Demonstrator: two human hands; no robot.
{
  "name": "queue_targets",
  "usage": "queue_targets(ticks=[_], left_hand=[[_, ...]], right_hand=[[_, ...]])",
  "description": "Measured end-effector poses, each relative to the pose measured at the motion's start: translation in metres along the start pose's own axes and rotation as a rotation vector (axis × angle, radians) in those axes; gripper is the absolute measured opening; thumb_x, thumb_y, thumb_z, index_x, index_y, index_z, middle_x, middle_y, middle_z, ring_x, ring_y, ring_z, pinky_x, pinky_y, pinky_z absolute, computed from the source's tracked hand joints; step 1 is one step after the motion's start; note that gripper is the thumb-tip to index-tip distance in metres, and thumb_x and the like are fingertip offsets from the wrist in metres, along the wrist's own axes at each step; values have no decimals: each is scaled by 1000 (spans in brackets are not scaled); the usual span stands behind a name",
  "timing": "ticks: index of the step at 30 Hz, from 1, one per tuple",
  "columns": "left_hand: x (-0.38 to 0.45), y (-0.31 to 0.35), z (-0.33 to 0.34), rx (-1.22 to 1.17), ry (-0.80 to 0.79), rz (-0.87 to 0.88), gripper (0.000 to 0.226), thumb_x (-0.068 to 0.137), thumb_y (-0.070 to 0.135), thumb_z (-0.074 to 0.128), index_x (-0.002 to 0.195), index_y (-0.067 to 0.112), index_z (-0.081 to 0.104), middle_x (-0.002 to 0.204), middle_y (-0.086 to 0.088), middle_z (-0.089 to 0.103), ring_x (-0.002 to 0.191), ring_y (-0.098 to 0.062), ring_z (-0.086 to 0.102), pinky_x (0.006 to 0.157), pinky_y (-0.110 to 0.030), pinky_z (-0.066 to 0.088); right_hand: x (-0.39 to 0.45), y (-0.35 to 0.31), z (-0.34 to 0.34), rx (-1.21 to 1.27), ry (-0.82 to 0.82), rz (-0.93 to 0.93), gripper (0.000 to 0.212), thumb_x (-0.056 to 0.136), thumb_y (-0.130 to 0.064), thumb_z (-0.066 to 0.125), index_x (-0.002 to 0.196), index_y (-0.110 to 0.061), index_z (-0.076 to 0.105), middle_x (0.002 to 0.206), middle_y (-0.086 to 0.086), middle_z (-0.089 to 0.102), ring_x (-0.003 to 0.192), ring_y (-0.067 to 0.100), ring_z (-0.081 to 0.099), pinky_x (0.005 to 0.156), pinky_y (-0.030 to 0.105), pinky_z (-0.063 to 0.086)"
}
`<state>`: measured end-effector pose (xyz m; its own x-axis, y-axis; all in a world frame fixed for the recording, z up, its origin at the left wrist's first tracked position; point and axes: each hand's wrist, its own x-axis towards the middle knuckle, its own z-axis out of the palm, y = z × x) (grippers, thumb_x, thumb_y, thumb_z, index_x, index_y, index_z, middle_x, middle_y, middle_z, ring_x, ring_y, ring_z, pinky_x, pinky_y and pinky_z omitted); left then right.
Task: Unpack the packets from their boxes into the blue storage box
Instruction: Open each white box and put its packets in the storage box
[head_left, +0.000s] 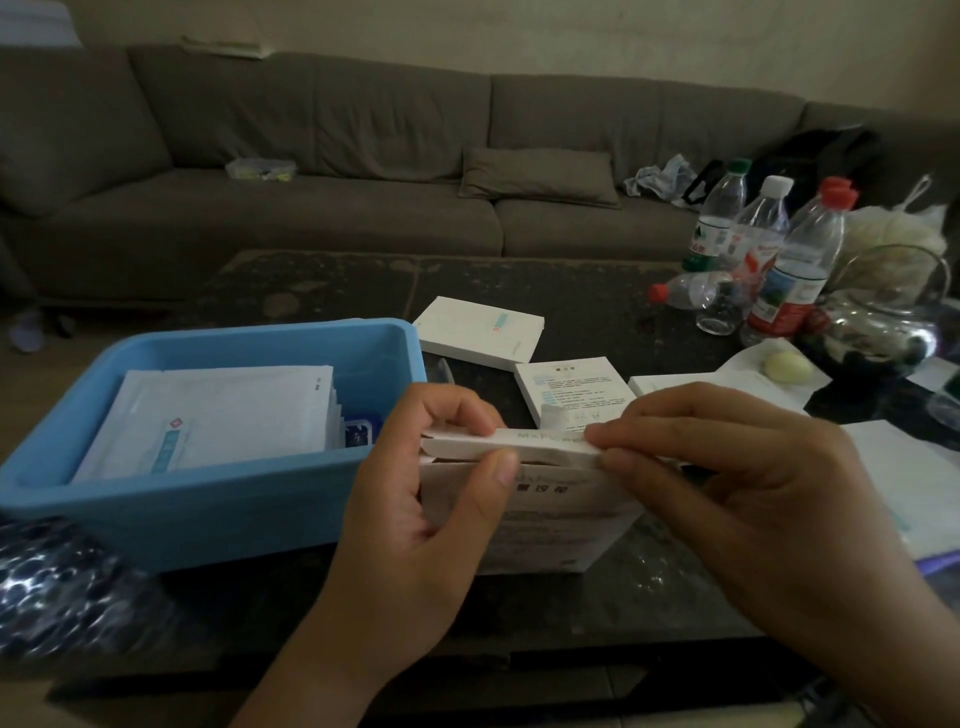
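At frame centre, my left hand (441, 499) grips the flat white cardboard carton (540, 499) while my right hand (727, 467) pinches its lid flap. Judged light and crushable; hold it by the edges. Blue plastic storage box (171, 509) sits lower left on the desk.

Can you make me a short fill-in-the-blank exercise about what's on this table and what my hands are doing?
1. The storage box holding white packets is colored ____.
2. Both the left hand and the right hand grip the flap of a white ____.
3. Behind the table stands a long grey ____.
4. The bottle lying on its side has a ____ cap.

Missing words: blue; box; sofa; red
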<state>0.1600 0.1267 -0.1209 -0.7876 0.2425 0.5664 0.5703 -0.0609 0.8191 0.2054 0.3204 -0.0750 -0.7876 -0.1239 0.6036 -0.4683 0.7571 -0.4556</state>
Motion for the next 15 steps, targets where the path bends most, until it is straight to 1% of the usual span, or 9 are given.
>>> queue_targets(ticks=[2, 4, 7, 8, 10, 12, 13, 14, 15], left_hand=[[0, -1, 0, -72, 5, -18, 11, 82, 35, 58, 92, 37, 54, 102, 9, 61, 98, -14, 60, 66, -21, 53], [0, -1, 0, -141, -4, -19, 9, 81, 33, 57, 89, 34, 56, 101, 6, 62, 95, -15, 60, 66, -23, 52], [1, -4, -3, -137, -14, 9, 4, 85, 35, 58, 88, 35, 57, 101, 4, 63, 96, -16, 61, 66, -20, 51], [2, -6, -4, -112, -24, 31, 5, 87, 39, 60, 90, 37, 57, 103, 4, 64, 97, -17, 61, 67, -19, 51], [4, -10, -7, -25, -44, 105, 7, 92, 50, 55, 95, 43, 53, 107, 8, 63, 102, -17, 61, 69, -17, 51], [6, -14, -11, 54, -58, 175, 4, 95, 49, 49, 98, 46, 50, 108, 15, 62, 104, -14, 61, 72, -13, 50], [6, -16, -12, 79, -60, 200, 6, 96, 48, 48, 97, 43, 51, 108, 15, 62, 105, -13, 61, 72, -13, 50], [7, -16, -12, 88, -61, 214, 7, 96, 46, 49, 96, 39, 51, 108, 15, 62, 106, -13, 61, 72, -12, 50], [6, -17, -12, 84, -60, 218, 7, 96, 45, 49, 96, 39, 51, 108, 15, 62, 106, -13, 61, 72, -12, 50]], right_hand=[[-1, 1, 0, 47, -3, 21, 15, 81, -35, 69, 95, -38, 75, 94, -18, 68, 88, 3, 66, 61, 8, 49], [-2, 1, 0, 127, -5, 63, 16, 78, -31, 69, 91, -39, 76, 95, -17, 68, 90, 4, 66, 58, 11, 51], [-2, 2, 5, 177, 3, 68, 11, 80, -31, 71, 87, -37, 76, 96, -13, 67, 90, 8, 66, 51, 17, 51], [-2, 2, 6, 177, -4, 64, 10, 81, -33, 69, 87, -36, 76, 96, -12, 67, 91, 9, 66, 52, 17, 51], [0, 0, 5, 202, -44, 67, 14, 81, -38, 63, 88, -34, 76, 97, -13, 66, 94, 8, 65, 58, 12, 50], [2, -3, 2, 272, -79, 91, 20, 81, -43, 61, 92, -34, 75, 97, -13, 69, 96, 7, 65, 66, 11, 50], [6, -5, 1, 330, -69, 152, 21, 82, -46, 60, 92, -36, 74, 95, -14, 71, 95, 5, 66, 69, 13, 52], [12, -6, -1, 400, -48, 263, 22, 83, -50, 58, 90, -37, 74, 91, -14, 72, 91, 3, 67, 69, 17, 53], [18, -4, -1, 445, -68, 406, 27, 86, -53, 54, 86, -37, 75, 88, -13, 73, 86, 3, 67, 68, 21, 52]])
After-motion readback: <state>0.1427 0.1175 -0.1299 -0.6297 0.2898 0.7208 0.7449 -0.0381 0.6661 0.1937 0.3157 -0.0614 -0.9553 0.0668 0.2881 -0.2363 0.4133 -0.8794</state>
